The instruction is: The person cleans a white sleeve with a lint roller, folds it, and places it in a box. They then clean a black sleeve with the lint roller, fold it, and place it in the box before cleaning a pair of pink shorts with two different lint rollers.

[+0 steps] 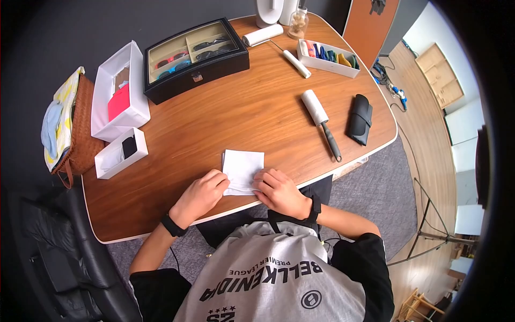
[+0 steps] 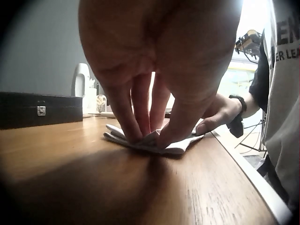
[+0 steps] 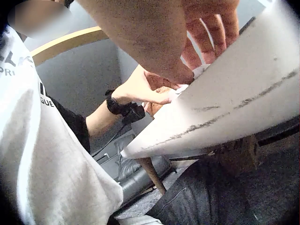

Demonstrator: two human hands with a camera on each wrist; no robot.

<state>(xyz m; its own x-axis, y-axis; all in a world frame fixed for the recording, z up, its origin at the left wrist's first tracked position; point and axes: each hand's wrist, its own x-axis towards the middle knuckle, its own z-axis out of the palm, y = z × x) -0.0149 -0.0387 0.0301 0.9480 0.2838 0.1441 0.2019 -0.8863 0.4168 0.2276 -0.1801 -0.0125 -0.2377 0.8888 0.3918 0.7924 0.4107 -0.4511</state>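
Observation:
A folded white cloth (image 1: 244, 163) lies flat on the wooden table close to its front edge. At the cloth's left side, the left hand (image 1: 203, 196) pinches its edge between thumb and fingertips; the left wrist view shows the cloth (image 2: 176, 146) bunched a little under that hand (image 2: 154, 61). The right hand (image 1: 280, 192) has its curled fingers and thumb on the cloth's right side near the front corner. In the right wrist view, the right hand (image 3: 159, 42) hides most of the cloth, so its exact hold is partly hidden.
Left on the table (image 1: 188, 126) stand a small white box (image 1: 140, 151), a larger white box (image 1: 140, 110) and a black glasses case (image 1: 214, 72). On the right lie a lint roller (image 1: 315, 107) and a black pouch (image 1: 360, 121). A sock box (image 1: 335, 67) stands behind.

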